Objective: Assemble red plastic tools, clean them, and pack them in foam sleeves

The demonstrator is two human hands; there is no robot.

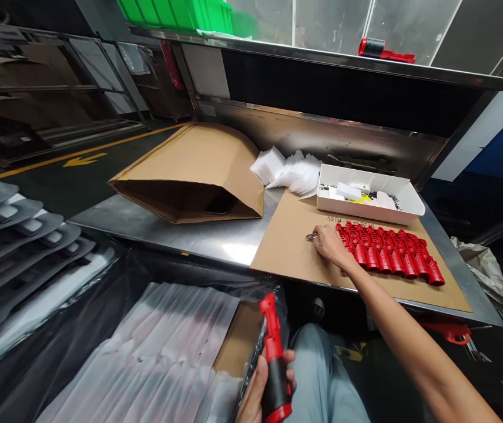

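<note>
My left hand (258, 390) is low at the bottom of the view, fingers wrapped round a red and black tool handle (274, 358) that points upward. My right hand (329, 245) reaches out onto a brown cardboard sheet (291, 247) on the steel bench. Its fingers are pinched on a small dark metal piece (311, 237) lying on the cardboard. Just right of that hand lies a row of several red plastic parts (390, 252), side by side.
A white tray (403, 211) with small parts stands behind the red row. A heap of white bags (291, 170) and a tipped open cardboard box (194, 176) lie further left. Clear plastic sleeves (154, 352) fill a bin below. Grey moulded parts (9, 235) are stacked left. A red tool (384, 50) rests on the upper shelf.
</note>
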